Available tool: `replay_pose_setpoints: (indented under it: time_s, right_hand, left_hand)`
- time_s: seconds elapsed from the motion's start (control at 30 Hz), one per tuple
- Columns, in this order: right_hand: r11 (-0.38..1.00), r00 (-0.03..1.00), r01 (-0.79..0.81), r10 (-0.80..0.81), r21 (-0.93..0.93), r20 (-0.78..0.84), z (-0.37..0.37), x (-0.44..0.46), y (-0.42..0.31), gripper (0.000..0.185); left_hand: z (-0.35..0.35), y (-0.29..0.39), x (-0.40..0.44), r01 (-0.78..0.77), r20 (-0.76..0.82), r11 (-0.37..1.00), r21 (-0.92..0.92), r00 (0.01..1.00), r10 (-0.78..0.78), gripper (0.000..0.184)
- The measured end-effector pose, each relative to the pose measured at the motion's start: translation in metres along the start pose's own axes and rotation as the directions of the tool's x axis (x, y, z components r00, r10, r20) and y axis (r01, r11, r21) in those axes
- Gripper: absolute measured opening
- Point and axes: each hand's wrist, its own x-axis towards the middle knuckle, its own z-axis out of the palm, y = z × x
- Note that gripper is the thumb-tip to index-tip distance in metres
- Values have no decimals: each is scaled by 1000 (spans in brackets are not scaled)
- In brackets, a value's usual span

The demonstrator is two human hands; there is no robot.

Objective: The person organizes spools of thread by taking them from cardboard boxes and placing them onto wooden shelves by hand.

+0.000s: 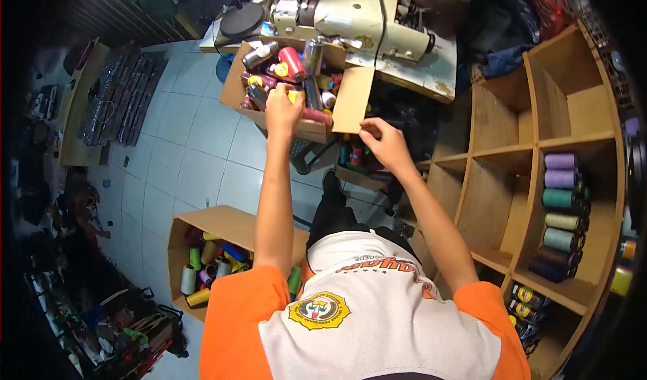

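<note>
A cardboard box (313,132) full of thread spools stands in front of the sewing machine. My left hand (284,109) reaches into its near side, fingers bent around a spool with a yellow label (294,96) that they partly cover. A red spool (292,64) and a black spool (312,94) lie just beyond that hand. On the right, my right hand (383,141) pinches the lower corner of the box's raised flap (353,99) between thumb and fingers.
Behind the box, a sewing machine (350,12) sits on a table (431,76). A wooden shelf (532,144) at right holds purple, green and dark spools (561,179). Another box of spools (222,217) is at lower left on the tiled floor (195,130).
</note>
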Motion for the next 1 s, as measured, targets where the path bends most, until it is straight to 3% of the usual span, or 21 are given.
replay_pose_setpoints:
  time_s: [0.07,0.1,0.17,0.23,0.3,0.4,0.43,0.47,0.5,0.57,0.6,0.7,0.77,0.83,0.87,0.93,0.97,1.0]
  right_hand:
    - [998,1000,-9,11,-59,28,17,36,-8,28]
    - [997,999,1,2,-78,36,24,53,-14,30]
    - [998,1000,-8,10,-67,22,40,85,-14,32]
    - [997,1000,1,-1,-81,-1,52,120,-7,37]
    - [986,999,26,-33,-163,-41,62,153,-1,38]
    - [973,981,-192,186,-129,-55,79,191,1,56]
    - [958,967,-250,240,-138,-85,86,203,4,63]
    - [941,953,-301,290,-157,-87,96,217,15,77]
    - [929,941,-337,330,-154,-68,104,226,21,79]
    - [905,916,-400,399,-148,-33,119,241,26,83]
    - [904,918,-391,371,-175,-138,125,240,18,76]
    - [916,907,-395,377,-69,-189,135,250,23,74]
    - [948,935,-314,301,-44,-190,131,246,21,66]
    - [981,965,-190,191,24,-178,125,236,20,64]
    - [997,971,-71,72,15,-226,120,226,21,56]
    - [999,991,49,-50,-9,-123,98,197,17,55]
    - [990,989,125,-129,-58,-74,84,182,13,54]
    - [996,995,89,-88,-29,36,71,170,15,55]
  left_hand:
    - [16,0,27,148,-7,988,44,989,-148,51]
    - [17,6,40,261,89,965,37,961,-263,64]
    - [31,13,60,374,93,926,46,922,-377,70]
    - [46,10,70,370,58,924,100,925,-377,77]
    - [55,2,78,374,107,924,85,918,-381,68]
    - [57,-9,79,427,47,904,-13,903,-426,58]
    - [44,-6,76,419,30,898,-132,908,-419,50]
    - [30,-1,72,423,-49,890,-169,898,-436,47]
    - [16,3,63,427,-122,881,-202,882,-455,44]
    - [-15,-4,51,223,-230,961,-164,938,-257,40]
    - [-33,-2,47,182,-221,932,-312,941,-258,39]
    - [-75,2,44,96,-197,745,-660,935,-295,38]
    - [-87,-2,50,139,-44,463,-875,930,-364,44]
    - [-88,-6,58,145,11,363,-920,937,-348,44]
    - [-85,-5,62,205,63,411,-888,941,-332,42]
    - [-77,-1,69,315,177,501,-806,936,-304,39]
    - [-73,-2,74,411,305,631,-658,912,-276,39]
    - [-58,-10,78,256,270,844,-472,953,-138,38]
